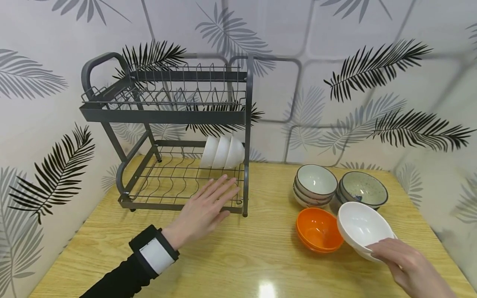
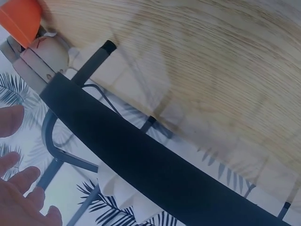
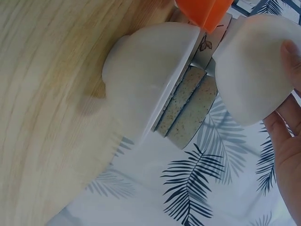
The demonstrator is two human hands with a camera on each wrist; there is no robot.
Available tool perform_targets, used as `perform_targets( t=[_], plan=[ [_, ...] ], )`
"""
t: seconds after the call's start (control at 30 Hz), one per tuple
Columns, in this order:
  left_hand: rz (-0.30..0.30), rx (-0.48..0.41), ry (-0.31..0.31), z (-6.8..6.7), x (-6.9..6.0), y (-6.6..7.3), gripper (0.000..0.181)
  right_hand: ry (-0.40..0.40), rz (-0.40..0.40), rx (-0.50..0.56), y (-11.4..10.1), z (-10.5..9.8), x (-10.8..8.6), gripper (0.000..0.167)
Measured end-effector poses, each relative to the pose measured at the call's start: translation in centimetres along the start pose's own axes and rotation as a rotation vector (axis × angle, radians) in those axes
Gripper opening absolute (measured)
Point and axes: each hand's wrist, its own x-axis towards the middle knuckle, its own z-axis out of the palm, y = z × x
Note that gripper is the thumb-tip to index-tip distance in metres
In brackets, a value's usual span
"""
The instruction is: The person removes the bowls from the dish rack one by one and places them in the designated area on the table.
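Note:
My right hand (image 1: 413, 265) grips a white bowl (image 1: 361, 225) by its rim, holding it tilted in the air. In the right wrist view another white bowl (image 3: 146, 75) stands on the table, apart from the held one and partly hidden by it in the head view. My left hand (image 1: 205, 211), its fingers extended, is over the front edge of the dark two-tier dish rack (image 1: 167, 118); whether it touches the rack I cannot tell. Three white bowls (image 1: 222, 153) stand on edge in a row at the right of the rack's lower tier.
Left of the held bowl are nested orange bowls (image 1: 319, 229). Behind them sit a stack of pale bowls with dark rims (image 1: 316, 182) and a stack of speckled greenish bowls (image 1: 365, 188). Leaf-patterned walls (image 1: 275, 33) bound the wooden table (image 1: 242, 260) at the back and sides.

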Motion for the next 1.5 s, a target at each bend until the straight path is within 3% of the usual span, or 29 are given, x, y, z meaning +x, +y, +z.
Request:
perform_targets(
  t=[0.17,0.27,0.3,0.4,0.43,0.53,0.67,1.07,1.5],
  plan=[
    [-0.013,-0.008,-0.005,0.0,-0.1,-0.5,0.063,-0.052,0.071,-0.048,0.0,-0.6,-0.6,0.057],
    [-0.024,-0.017,-0.009,0.1,-0.3,-0.7,0.064,-0.127,0.155,-0.105,0.0,-0.9,-0.9,0.014],
    [-0.027,-0.019,-0.007,0.1,-0.3,-0.8,0.064,-0.155,0.181,-0.128,0.0,-0.9,-1.1,0.008],
    [-0.042,-0.021,-0.008,0.2,-0.5,-1.0,0.064,-0.206,0.231,-0.163,-0.1,-0.9,-1.4,0.053],
    [-0.046,-0.02,-0.009,0.2,-0.5,-1.1,0.064,-0.206,0.234,-0.16,-0.1,-0.9,-1.5,0.053],
    [-0.052,-0.016,-0.007,0.3,-0.6,-1.3,0.064,-0.169,0.213,-0.122,0.1,-0.9,-1.9,0.005],
    [-0.05,-0.013,0.014,0.3,-0.7,-1.6,0.064,-0.121,0.175,-0.094,0.3,-0.8,-2.2,0.061],
    [-0.107,-0.045,0.021,0.5,-1.1,-3.0,0.065,-0.047,0.144,-0.061,1.0,-0.4,-2.9,0.06],
    [-0.146,-0.057,-0.019,0.6,-1.2,-3.6,0.064,-0.076,0.216,-0.13,2.5,-0.2,-3.8,0.064]
  ],
)
